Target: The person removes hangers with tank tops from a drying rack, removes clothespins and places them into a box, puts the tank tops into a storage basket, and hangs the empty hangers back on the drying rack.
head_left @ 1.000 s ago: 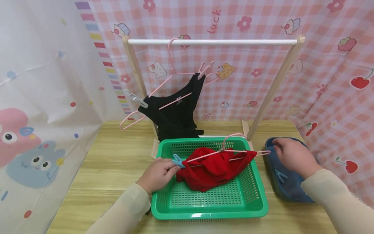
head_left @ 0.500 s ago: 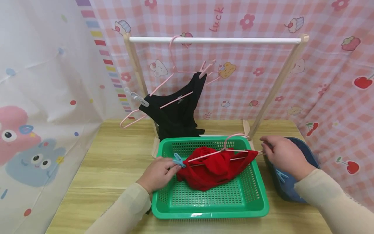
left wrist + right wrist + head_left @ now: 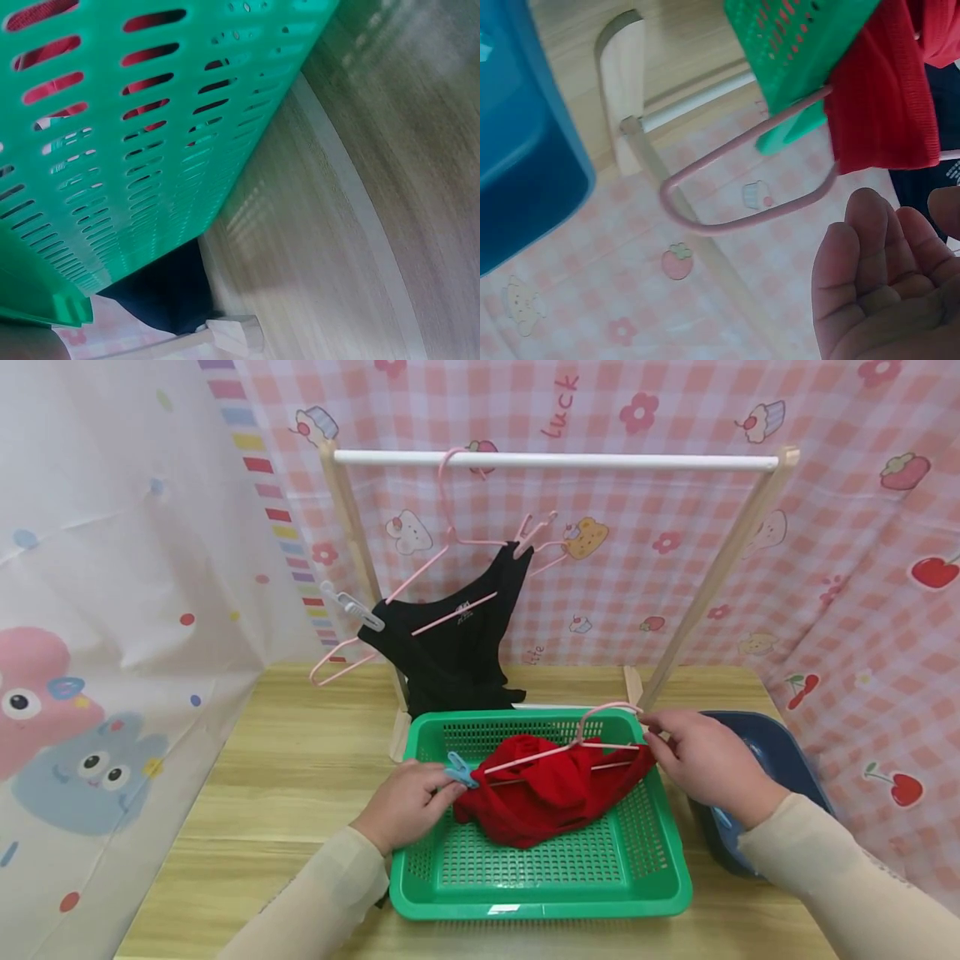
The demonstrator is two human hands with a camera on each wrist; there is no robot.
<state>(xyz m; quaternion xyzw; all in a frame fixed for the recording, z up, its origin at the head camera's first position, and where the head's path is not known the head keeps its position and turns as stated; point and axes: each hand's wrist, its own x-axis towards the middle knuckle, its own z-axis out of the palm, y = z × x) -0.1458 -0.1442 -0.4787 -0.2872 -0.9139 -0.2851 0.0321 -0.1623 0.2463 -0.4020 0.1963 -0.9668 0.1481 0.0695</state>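
My left hand (image 3: 408,802) pinches the left end of a pink clothes hanger (image 3: 525,761), right beside a light-blue clothespin (image 3: 460,770). A red garment (image 3: 540,785) with straps hangs on that hanger, over the green perforated basket (image 3: 540,911). The clothespin sits at the garment's left strap. My right hand (image 3: 708,760) is at the hanger's right end, by the right strap. In the right wrist view its fingers (image 3: 870,240) are loosely bent, apart from the hanger loop (image 3: 757,217), and no clothespin shows in them. The left wrist view shows mainly the basket's side.
Behind the basket stands a rack with a white bar (image 3: 600,461). From it a black garment (image 3: 457,652) hangs tilted on a pink hanger, with a grey clothespin (image 3: 358,612) and a pink clothespin (image 3: 527,537). A blue bin (image 3: 795,756) stands at the right.
My right hand has moved left from over the blue bin to the hanger's right end. My left hand stays at the hanger's left end.
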